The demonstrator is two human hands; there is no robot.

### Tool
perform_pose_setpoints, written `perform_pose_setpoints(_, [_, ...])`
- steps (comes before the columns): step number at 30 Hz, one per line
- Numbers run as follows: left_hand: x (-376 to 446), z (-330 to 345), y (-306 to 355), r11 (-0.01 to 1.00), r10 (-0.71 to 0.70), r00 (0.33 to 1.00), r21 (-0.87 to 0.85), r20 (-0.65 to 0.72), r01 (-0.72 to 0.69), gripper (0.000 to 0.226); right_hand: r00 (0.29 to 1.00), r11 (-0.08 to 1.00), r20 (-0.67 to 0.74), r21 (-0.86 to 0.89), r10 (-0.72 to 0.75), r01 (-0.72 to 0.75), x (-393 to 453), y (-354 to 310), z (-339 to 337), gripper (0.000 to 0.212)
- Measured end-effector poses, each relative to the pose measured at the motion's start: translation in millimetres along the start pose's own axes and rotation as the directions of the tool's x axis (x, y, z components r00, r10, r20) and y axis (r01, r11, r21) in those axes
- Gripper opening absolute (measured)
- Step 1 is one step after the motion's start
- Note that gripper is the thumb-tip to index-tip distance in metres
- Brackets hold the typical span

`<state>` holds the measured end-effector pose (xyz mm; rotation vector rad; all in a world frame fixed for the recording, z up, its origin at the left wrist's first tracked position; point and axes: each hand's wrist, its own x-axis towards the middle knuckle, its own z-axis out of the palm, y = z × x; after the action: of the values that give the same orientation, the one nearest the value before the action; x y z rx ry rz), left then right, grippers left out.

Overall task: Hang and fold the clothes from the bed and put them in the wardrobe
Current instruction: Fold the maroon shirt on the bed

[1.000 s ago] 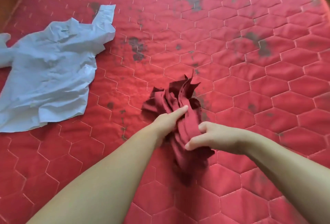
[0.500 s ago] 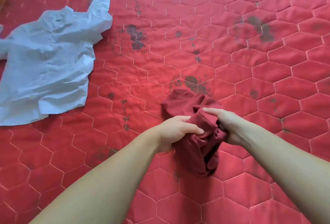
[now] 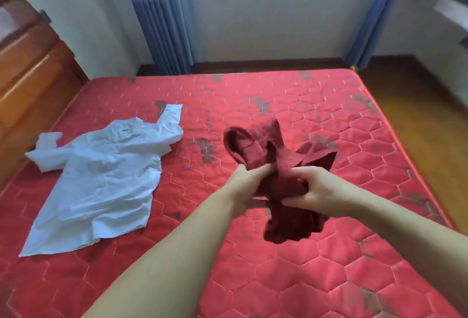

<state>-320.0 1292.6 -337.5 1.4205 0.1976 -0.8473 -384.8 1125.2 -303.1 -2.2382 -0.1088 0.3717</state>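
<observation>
Left hand (image 3: 247, 186), right hand (image 3: 315, 189) grip maroon garment (image 3: 278, 165)

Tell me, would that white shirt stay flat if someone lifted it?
Probably not. The white shirt lies creased and rumpled on the bed, so it looks thin and floppy. It would likely sag like the red garment bunched in both hands.

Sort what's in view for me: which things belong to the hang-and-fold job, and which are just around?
Job:
- dark red garment, bunched, gripped by left hand and right hand
- white shirt, spread crumpled on the red mattress

Just around:
- blue curtains
- wooden furniture at the left; whether it is the wardrobe cannot be told
- wood floor
</observation>
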Motion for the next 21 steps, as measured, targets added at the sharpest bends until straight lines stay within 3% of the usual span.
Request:
perform_pose_setpoints(3, [-12.7, 29.1, 20.2, 0.998, 0.056, 0.995, -0.002, -0.088, -0.056, 0.041, 0.991, 0.983, -0.133, 0.185, 0.033, -0.008, -33.2, -22.2, -17.8, 0.028])
perform_pose_setpoints(6, [-29.8, 52.5, 43.0, 0.983, 0.139, 0.987, -0.111, -0.078, -0.147, 0.025, 0.968, 0.921, -0.235, 0.389, 0.088, 0.011, -59.0, -26.8, -40.8, 0.021])
perform_pose_setpoints(10, [-56.1, 78.4, 80.2, 0.954, 0.233, 0.972, -0.185, -0.03, -0.234, 0.026, 0.982, 0.961, -0.099, 0.241, 0.162, -0.135, -82.5, -14.1, -70.5, 0.018])
perform_pose_setpoints(13, [-79.4, 101.3, 102.0, 0.94, 0.271, 0.963, -0.219, 0.018, -0.26, 0.028, 0.975, 0.989, -0.172, 0.066, 0.141, -0.131, -92.1, -12.1, -101.3, 0.012])
perform_pose_setpoints(16, [-98.0, 134.0, 114.1, 0.948, 0.259, 0.964, -0.209, 0.061, -0.242, 0.031, 0.98, 0.974, -0.184, 0.226, 0.072, -0.029, -103.6, -33.5, -131.2, 0.023])
perform_pose_setpoints(19, [-107.8, 161.2, 117.6, 0.95, 0.263, 0.964, -0.163, -0.032, -0.264, 0.041, 0.91, 0.989, -0.412, 0.105, -0.051, 0.103, -113.4, -47.2, -152.4, 0.022])
perform_pose_setpoints(21, [-111.2, 168.6, 118.3, 0.956, 0.284, 0.956, -0.051, -0.077, -0.288, 0.041, 0.84, 0.958, -0.543, 0.234, -0.01, 0.163, -124.1, -51.7, -173.1, 0.024])
